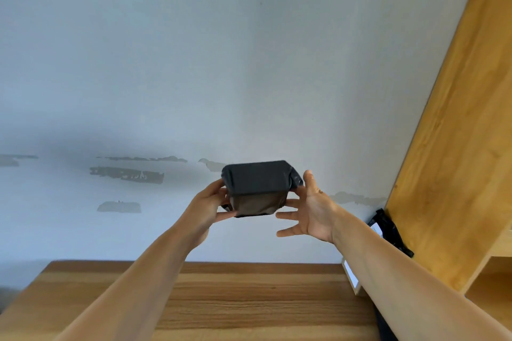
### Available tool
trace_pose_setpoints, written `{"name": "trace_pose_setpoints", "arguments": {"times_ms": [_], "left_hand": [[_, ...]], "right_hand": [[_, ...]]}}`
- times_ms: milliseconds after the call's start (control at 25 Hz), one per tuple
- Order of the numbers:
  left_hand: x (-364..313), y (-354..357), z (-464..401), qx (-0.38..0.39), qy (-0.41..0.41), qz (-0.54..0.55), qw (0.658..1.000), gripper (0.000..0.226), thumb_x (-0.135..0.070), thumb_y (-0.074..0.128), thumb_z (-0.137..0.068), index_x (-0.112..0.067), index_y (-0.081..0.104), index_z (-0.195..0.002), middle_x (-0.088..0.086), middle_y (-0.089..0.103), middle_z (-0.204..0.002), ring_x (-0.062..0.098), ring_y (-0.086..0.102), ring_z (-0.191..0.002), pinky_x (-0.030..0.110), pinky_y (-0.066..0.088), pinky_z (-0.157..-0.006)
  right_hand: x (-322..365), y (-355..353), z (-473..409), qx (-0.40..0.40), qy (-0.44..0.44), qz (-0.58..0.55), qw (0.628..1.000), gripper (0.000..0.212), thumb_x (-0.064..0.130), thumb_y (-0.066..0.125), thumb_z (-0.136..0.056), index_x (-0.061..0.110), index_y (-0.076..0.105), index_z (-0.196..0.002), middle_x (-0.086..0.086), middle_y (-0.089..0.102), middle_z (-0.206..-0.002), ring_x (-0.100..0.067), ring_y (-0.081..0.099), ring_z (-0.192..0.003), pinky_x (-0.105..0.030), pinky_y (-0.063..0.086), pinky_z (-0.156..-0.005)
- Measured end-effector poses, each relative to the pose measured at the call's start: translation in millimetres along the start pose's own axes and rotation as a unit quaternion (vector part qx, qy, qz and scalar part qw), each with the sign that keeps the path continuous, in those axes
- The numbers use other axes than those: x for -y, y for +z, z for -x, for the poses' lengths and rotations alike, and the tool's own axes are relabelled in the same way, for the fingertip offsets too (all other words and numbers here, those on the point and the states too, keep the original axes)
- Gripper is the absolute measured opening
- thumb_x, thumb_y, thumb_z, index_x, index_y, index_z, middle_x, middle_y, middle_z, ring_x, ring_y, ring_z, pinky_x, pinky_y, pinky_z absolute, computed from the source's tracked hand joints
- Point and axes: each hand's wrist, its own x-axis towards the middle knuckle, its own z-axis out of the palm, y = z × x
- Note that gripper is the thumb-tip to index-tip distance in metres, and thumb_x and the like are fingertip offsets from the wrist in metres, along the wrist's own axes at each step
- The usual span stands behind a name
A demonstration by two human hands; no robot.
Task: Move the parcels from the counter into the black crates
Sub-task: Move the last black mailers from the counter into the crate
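I hold a boxy parcel (259, 187) wrapped in black plastic up in front of the pale wall, well above the wooden counter (221, 302). My left hand (209, 206) grips its left side, thumb under the lower edge and fingers curled round the side. My right hand (311, 209) is at its right side with fingers spread and straight; the thumb points up beside the wrapping, and the upper fingers touch the parcel. No black crate is in view.
A tall wooden shelf unit (457, 147) rises at the right. Another black parcel with a white label (388, 230) leans in the corner beside it. A small box with a white label (350, 275) lies on the counter, partly behind my right forearm.
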Motion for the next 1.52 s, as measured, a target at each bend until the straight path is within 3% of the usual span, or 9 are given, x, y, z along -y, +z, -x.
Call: {"name": "trace_pose_setpoints", "arguments": {"times_ms": [200, 360, 480, 640, 800, 960, 1040, 1200, 1520], "left_hand": [[-0.2, 8.9, -3.0, -0.033, -0.016, 0.056, 0.998, 0.026, -0.025, 0.047, -0.097, -0.013, 0.07, -0.103, -0.001, 0.069, -0.1, 0.016, 0.063, -0.098, 0.04, 0.056, -0.085], [-1.3, 15.9, -6.7, -0.067, 0.006, 0.083, 0.994, 0.009, -0.009, 0.057, -0.093, -0.013, 0.064, -0.096, 0.002, 0.066, -0.094, 0.012, 0.06, -0.082, 0.028, 0.049, -0.071], [-2.1, 15.4, -9.0, -0.05, 0.03, 0.078, 0.995, 0.026, 0.004, 0.054, -0.09, -0.012, 0.061, -0.11, 0.003, 0.067, -0.105, 0.013, 0.063, -0.089, 0.023, 0.047, -0.07], [-0.6, 10.4, -13.0, -0.041, 0.065, 0.076, 0.994, 0.051, 0.016, 0.051, -0.084, -0.013, 0.051, -0.126, -0.001, 0.062, -0.122, 0.01, 0.055, -0.119, 0.033, 0.047, -0.096], [-4.4, 8.0, -13.4, -0.046, 0.076, 0.049, 0.995, 0.058, 0.018, 0.051, -0.081, -0.019, 0.05, -0.125, -0.005, 0.06, -0.125, 0.006, 0.053, -0.121, 0.037, 0.041, -0.107], [-5.4, 3.8, -11.0, -0.053, 0.088, 0.012, 0.995, 0.039, -0.009, 0.068, -0.082, -0.024, 0.058, -0.117, -0.008, 0.067, -0.117, 0.008, 0.059, -0.115, 0.037, 0.043, -0.104], [-5.0, 2.9, -8.1, -0.044, 0.094, -0.011, 0.995, 0.044, -0.023, 0.072, -0.074, -0.026, 0.06, -0.116, -0.011, 0.068, -0.117, 0.008, 0.059, -0.116, 0.037, 0.046, -0.1], [-6.5, 2.0, -4.9, -0.061, 0.111, -0.029, 0.992, 0.044, -0.003, 0.072, -0.078, -0.035, 0.059, -0.106, -0.017, 0.067, -0.112, 0.001, 0.057, -0.114, 0.025, 0.048, -0.084], [-6.9, -30.7, 7.6, -0.074, 0.108, -0.037, 0.991, 0.048, 0.003, 0.071, -0.077, -0.034, 0.06, -0.106, -0.013, 0.068, -0.112, 0.0, 0.06, -0.111, 0.024, 0.049, -0.085]], "right_hand": [[-10.1, -0.4, 2.4, 0.006, 0.012, 0.025, 1.0, 0.06, 0.064, 0.035, -0.093, 0.018, 0.061, -0.122, -0.014, 0.057, -0.127, -0.037, 0.062, -0.109, -0.057, 0.053, -0.088], [-10.8, -2.0, 7.4, 0.016, 0.005, 0.054, 0.998, 0.033, 0.042, 0.055, -0.094, 0.021, 0.064, -0.118, -0.019, 0.063, -0.122, -0.031, 0.066, -0.101, -0.051, 0.055, -0.085], [-12.1, -5.2, 6.8, 0.014, -0.023, 0.058, 0.998, 0.023, 0.024, 0.061, -0.092, 0.026, 0.067, -0.114, -0.015, 0.065, -0.109, -0.029, 0.061, -0.093, -0.049, 0.055, -0.086], [-11.6, -3.9, 3.4, 0.005, -0.068, 0.034, 0.997, 0.041, 0.002, 0.065, -0.085, 0.028, 0.063, -0.118, -0.01, 0.069, -0.108, -0.029, 0.064, -0.092, -0.042, 0.054, -0.089], [-15.2, 0.9, -0.6, -0.012, -0.098, 0.033, 0.995, 0.056, -0.01, 0.065, -0.08, 0.023, 0.055, -0.125, -0.01, 0.071, -0.103, -0.026, 0.065, -0.087, -0.036, 0.052, -0.077], [-13.8, 4.2, -2.2, -0.016, -0.123, 0.025, 0.992, 0.068, -0.018, 0.061, -0.077, 0.021, 0.051, -0.131, -0.012, 0.069, -0.106, -0.027, 0.063, -0.08, -0.034, 0.047, -0.061], [-13.3, 7.9, -2.1, -0.016, -0.133, 0.021, 0.991, 0.071, -0.022, 0.058, -0.075, 0.02, 0.051, -0.131, -0.014, 0.068, -0.112, -0.029, 0.061, -0.078, -0.035, 0.043, -0.057], [-12.7, 15.4, 1.0, -0.005, -0.15, 0.016, 0.989, 0.071, -0.026, 0.054, -0.074, 0.02, 0.053, -0.128, -0.016, 0.066, -0.116, -0.029, 0.06, -0.078, -0.037, 0.04, -0.057], [-26.6, 45.7, -4.2, 0.011, -0.146, 0.001, 0.989, 0.072, -0.028, 0.053, -0.074, 0.022, 0.053, -0.127, -0.014, 0.066, -0.118, -0.025, 0.064, -0.079, -0.036, 0.041, -0.058]]}}
